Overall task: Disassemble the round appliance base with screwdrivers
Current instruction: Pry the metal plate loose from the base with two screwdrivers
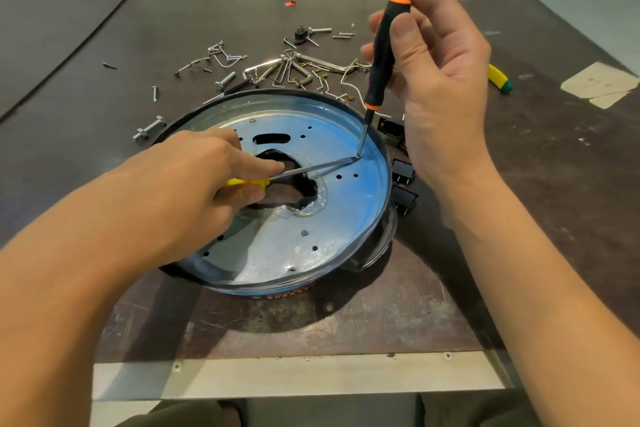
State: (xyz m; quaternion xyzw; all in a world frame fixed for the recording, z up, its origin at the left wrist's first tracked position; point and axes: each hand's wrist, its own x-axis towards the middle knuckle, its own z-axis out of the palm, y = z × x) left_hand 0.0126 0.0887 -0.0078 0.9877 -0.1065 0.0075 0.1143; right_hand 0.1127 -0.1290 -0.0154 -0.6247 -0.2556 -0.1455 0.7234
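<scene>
Looking down through the head view, the round appliance base lies on the brown table directly in front of the person, with its silver inner plate facing up inside a dark rim. The left hand grips a yellow-handled screwdriver with fingers curled round the handle, and its long shaft lies low across the plate's central opening. The right hand pinches a black and orange screwdriver between thumb and fingers, holding it nearly upright. Both tips meet at one screw close to the rim on the right side of the plate.

Much of the stripping looks done. Many holes in the plate stand empty, and beyond the base lie loose screws, a bunch of hex keys and a heavy bolt. Black switches and a power socket sit just beside the rim on the right, apparently already taken out.

What is left, by the look of it, is the screw under the two tips, another small screw head near the far edge of the plate, and then lifting the plate from its rim. Whether more fasteners sit under the left forearm cannot be told
</scene>
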